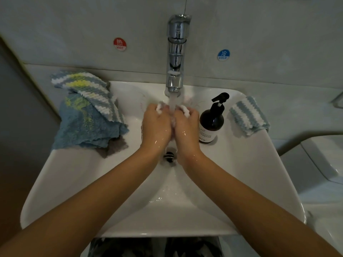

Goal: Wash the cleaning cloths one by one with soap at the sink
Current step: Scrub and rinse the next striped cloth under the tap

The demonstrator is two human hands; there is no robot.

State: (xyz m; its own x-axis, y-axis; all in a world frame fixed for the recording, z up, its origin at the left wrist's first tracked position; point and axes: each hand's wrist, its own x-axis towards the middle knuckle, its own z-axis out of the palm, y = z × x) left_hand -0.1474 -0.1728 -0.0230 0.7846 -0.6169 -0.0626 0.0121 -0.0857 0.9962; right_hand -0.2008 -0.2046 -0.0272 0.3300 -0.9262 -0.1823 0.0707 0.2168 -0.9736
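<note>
Under the running tap, right over the drain, I have both hands bunched together with a white cleaning cloth squeezed between them. My left hand and my right hand are each curled tight around the cloth, knuckles nearly touching, and the stream of water falls between them onto the fabric.

To the left of my fingers a heap of cloths waits on the rim of the sink, and part of it hangs over the outer edge. It could slide off if I tug one cloth out carelessly. Just to the right of my fingers stands the dark soap bottle. My hands are wet and probably slick, so I could knock it into the basin when I reach for the pump. Beyond it lies a folded striped cloth, which I take to be finished, though I cannot be sure.

Most of the cloth I hold is buried in my grip. Only white tufts show at the top, so I cannot tell its size or how much lather remains. The water blurs what lies directly behind it.
</note>
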